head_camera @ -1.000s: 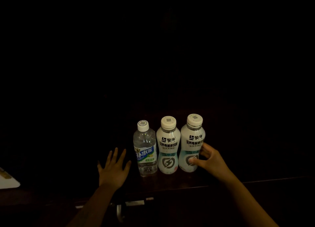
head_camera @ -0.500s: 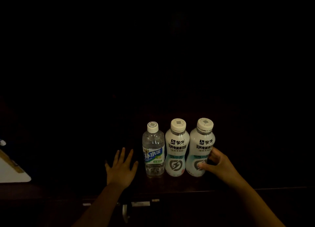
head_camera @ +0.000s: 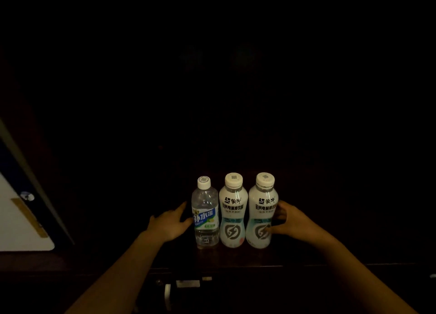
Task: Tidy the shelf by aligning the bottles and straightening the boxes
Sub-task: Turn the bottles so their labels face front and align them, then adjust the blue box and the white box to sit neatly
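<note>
Three bottles stand upright in a row near the front of a dark wooden shelf (head_camera: 236,258). The clear water bottle (head_camera: 204,215) with a blue label is on the left. A white drink bottle (head_camera: 232,211) is in the middle and a second white drink bottle (head_camera: 260,210) on the right. My left hand (head_camera: 171,223) reaches the clear bottle's left side, fingers spread, fingertips touching its label. My right hand (head_camera: 289,221) wraps around the right side of the right white bottle, thumb on its front. No boxes can be made out in the darkness.
The scene is very dark; the shelf's back and sides are not visible. A white board (head_camera: 21,221) with a dark frame leans at the far left. A metal handle (head_camera: 168,292) and a small label sit below the shelf's front edge.
My left hand has moved right from flat on the shelf to touch the clear bottle. My right hand stays on the right bottle. The view has shifted, with more of the white board in view.
</note>
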Available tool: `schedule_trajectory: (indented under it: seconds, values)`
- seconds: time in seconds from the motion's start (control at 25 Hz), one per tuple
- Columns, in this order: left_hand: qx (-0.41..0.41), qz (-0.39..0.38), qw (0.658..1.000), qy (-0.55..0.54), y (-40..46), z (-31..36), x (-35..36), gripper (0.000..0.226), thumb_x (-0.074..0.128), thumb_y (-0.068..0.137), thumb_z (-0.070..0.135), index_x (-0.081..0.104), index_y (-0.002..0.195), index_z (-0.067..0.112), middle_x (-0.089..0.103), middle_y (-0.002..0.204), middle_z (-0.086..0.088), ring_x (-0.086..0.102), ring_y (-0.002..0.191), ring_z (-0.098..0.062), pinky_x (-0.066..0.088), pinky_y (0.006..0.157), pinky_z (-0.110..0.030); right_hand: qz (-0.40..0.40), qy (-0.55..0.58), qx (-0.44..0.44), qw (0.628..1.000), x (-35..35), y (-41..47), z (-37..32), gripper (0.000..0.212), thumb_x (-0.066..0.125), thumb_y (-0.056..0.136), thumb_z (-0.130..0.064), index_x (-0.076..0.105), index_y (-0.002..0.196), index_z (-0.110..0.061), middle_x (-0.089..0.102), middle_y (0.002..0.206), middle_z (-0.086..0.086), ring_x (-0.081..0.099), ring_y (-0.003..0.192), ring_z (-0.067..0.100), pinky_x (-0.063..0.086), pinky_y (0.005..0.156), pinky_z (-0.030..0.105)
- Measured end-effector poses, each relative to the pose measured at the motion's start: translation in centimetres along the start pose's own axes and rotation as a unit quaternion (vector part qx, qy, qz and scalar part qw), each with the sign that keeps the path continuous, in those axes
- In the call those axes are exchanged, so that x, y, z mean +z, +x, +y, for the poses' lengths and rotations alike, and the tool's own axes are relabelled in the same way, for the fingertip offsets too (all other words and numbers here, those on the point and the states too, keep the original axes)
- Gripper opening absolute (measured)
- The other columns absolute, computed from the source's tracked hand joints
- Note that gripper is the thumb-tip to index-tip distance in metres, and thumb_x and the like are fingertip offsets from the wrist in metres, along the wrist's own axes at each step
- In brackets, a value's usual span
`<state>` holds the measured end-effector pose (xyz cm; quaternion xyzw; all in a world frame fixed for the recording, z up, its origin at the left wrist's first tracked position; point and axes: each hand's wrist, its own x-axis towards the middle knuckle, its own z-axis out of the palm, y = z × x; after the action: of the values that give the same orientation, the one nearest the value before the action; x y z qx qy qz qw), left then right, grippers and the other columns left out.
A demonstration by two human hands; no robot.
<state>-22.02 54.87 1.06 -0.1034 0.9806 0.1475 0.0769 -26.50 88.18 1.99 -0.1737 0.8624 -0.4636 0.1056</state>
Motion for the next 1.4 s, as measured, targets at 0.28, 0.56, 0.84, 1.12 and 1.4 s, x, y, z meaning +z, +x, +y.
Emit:
schedule_trajectory:
  seconds: [0.28, 0.56, 0.84, 1.12, 1.4]
  values:
    - [0.036, 0.126, 0.987, -0.095, -5.2, -0.3, -7.8, 0.070, 0.046, 0.082, 0.061, 0.023, 0.142, 0.033, 0.054, 0.134, -0.008, 0.053, 0.118, -0.023, 0.046, 0.096, -0.035, 0.106, -0.129, -0.036, 0.985, -4.7, -3.7, -6.6, 0.092, 0.078, 0.066, -0.021, 0.023, 0.140, -0.030, 0.054, 0.128, 0.008, 0.053, 0.103, 0.012, 0.047, 0.083, 0.024]
    - [0.149, 0.171, 0.963, -0.149, -14.6, -3.2, -12.2, 0.069, 0.046, 0.078, 0.066, 0.031, 0.138, 0.035, 0.063, 0.117, 0.002, 0.059, 0.103, -0.016, 0.051, 0.090, -0.039, 0.154, -0.183, -0.114, 0.964, 0.5, -11.0, -15.2, 0.083, 0.077, 0.067, -0.028, 0.031, 0.136, -0.033, 0.059, 0.114, -0.001, 0.059, 0.101, 0.012, 0.047, 0.076, 0.018]
    - [0.211, 0.156, 0.950, -0.169, -25.7, -12.2, -13.6, 0.070, 0.046, 0.076, 0.068, 0.033, 0.137, 0.036, 0.062, 0.104, 0.010, 0.060, 0.092, -0.010, 0.052, 0.085, -0.035, 0.152, -0.202, -0.151, 0.956, 12.3, -17.1, -22.3, 0.078, 0.076, 0.070, -0.029, 0.033, 0.136, -0.030, 0.058, 0.118, 0.003, 0.055, 0.094, 0.010, 0.045, 0.079, 0.023]
    - [0.161, 0.173, 0.959, -0.158, -30.9, -21.3, -15.9, 0.083, 0.042, 0.066, 0.079, 0.029, 0.138, 0.040, 0.063, 0.111, 0.008, 0.060, 0.093, -0.013, 0.052, 0.085, -0.037, 0.095, -0.178, -0.199, 0.959, 21.2, -16.9, -29.5, 0.074, 0.075, 0.071, -0.027, 0.037, 0.134, -0.025, 0.058, 0.117, 0.004, 0.057, 0.094, 0.011, 0.047, 0.082, 0.026]
    - [0.101, 0.202, 0.961, -0.157, -31.8, -31.8, -17.1, 0.075, 0.053, 0.069, 0.072, 0.028, 0.135, 0.047, 0.054, 0.101, 0.017, 0.059, 0.089, -0.007, 0.051, 0.083, -0.033, 0.020, -0.129, -0.222, 0.966, 31.1, -11.4, -34.9, 0.073, 0.076, 0.069, -0.029, 0.040, 0.132, -0.031, 0.056, 0.110, -0.006, 0.057, 0.094, 0.007, 0.046, 0.080, 0.021]
